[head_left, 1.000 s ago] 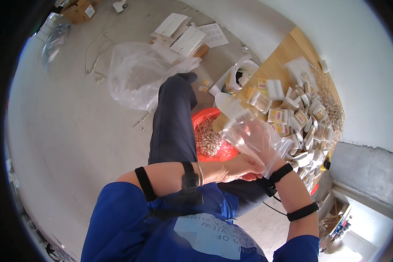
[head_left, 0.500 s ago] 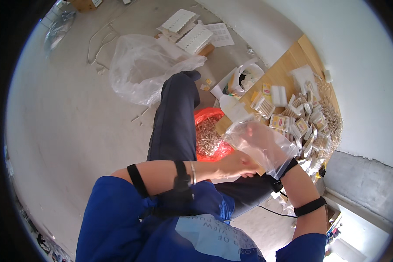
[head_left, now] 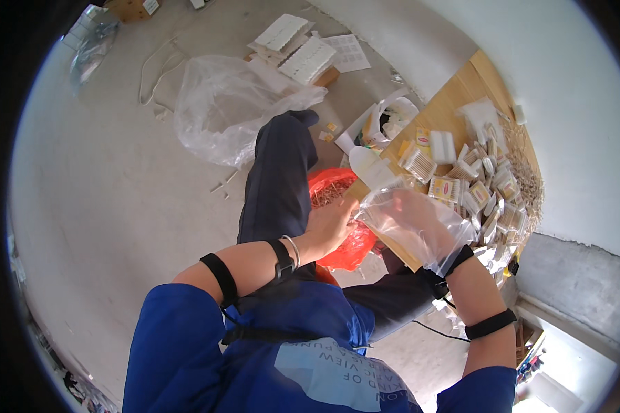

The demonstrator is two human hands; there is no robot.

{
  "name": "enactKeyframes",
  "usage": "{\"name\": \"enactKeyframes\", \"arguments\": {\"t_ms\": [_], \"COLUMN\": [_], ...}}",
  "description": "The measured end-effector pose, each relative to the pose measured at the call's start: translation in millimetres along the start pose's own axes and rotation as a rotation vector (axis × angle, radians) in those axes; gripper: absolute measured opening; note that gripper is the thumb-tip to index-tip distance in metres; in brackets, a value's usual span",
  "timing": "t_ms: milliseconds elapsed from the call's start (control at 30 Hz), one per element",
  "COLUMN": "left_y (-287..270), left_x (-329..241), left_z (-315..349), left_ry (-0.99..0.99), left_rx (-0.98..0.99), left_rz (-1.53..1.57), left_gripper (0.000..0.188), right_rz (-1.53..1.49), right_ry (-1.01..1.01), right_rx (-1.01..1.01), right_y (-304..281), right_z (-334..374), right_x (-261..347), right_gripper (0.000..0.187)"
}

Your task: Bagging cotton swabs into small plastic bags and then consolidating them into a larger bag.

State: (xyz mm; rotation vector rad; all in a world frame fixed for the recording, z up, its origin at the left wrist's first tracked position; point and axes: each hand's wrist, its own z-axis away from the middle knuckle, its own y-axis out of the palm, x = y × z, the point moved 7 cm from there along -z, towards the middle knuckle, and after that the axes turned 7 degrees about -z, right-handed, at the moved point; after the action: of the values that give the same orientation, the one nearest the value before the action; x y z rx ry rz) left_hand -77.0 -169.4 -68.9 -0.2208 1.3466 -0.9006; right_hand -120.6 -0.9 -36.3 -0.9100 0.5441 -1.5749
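Observation:
A clear plastic bag (head_left: 430,237) is drawn over my right hand (head_left: 415,212), reaching down to the wrist strap. Through the film that hand shows only hazily, and how its fingers are bent is hard to make out. My left hand (head_left: 332,224) has its fingers closed at the bag's left edge, above a red plastic bag (head_left: 348,251) filled with thin brownish sticks. Just beyond the covered hand, clear packs of thin wooden sticks (head_left: 444,189) with yellow labels lie heaped on the wooden table (head_left: 465,79).
Loose sticks (head_left: 527,172) are piled along the table's wall side. A white bin (head_left: 396,120) stands beside the table. On the floor lie a large clear bag (head_left: 217,113), white foam-like blocks (head_left: 308,60) and a printed sheet (head_left: 350,54). A white wall borders the right.
My left hand has moved left and away from me, from the bag's near side by the right wrist to its left edge. My covered right hand has barely moved.

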Motion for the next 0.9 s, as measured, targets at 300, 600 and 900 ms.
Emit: {"name": "enactKeyframes", "arguments": {"t_ms": [300,600,900], "left_y": [11.1,33.4,-35.3], "left_x": [-7.6,12.4,-44.8], "left_z": [-5.1,1.4,-29.6], "left_ry": [0.09,-0.064,0.371], "left_rx": [-0.001,0.254,-0.242], "left_rz": [-0.059,0.004,0.025], "left_gripper": [0.02,0.02,0.028], "right_rz": [-0.052,-0.088,-0.051], "right_ry": [-0.024,-0.096,-0.054], "right_rx": [-0.043,-0.125,-0.093], "right_y": [-1.3,-2.2,-3.3], "right_z": [1.1,-2.1,3.4], "right_x": [-1.7,-2.1,-1.3], "right_gripper": [0.031,0.042,0.04]}}
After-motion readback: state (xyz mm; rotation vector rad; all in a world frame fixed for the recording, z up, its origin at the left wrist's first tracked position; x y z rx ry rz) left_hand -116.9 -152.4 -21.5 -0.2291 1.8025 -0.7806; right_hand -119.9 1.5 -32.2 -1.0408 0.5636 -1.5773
